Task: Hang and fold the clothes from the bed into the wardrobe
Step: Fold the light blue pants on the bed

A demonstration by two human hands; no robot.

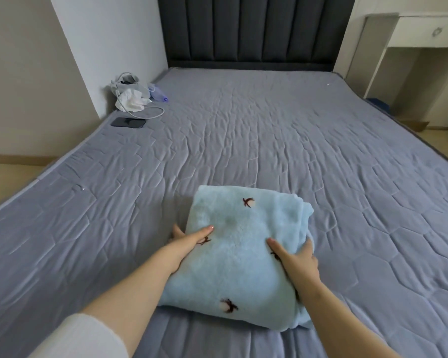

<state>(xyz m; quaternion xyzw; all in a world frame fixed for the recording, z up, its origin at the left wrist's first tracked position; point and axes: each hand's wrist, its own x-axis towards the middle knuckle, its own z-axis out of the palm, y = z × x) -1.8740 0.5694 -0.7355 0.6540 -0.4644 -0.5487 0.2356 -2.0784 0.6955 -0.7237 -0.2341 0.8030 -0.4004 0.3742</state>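
Head view: folded blue fleece sits on the bed at 6 o'clock, close in front of you. Your left hand grips its 9 o'clock edge and your right hand its 3 o'clock edge. Thumbs lie on top and fingers curl round the sides, so both are clamped on the bundle. The symmetric side grip looks meant to stop the layers sliding apart on the lift. Fold reads done; the wardrobe is not in frame. Phone, cable and bag pile sit at 10 o'clock, well apart.
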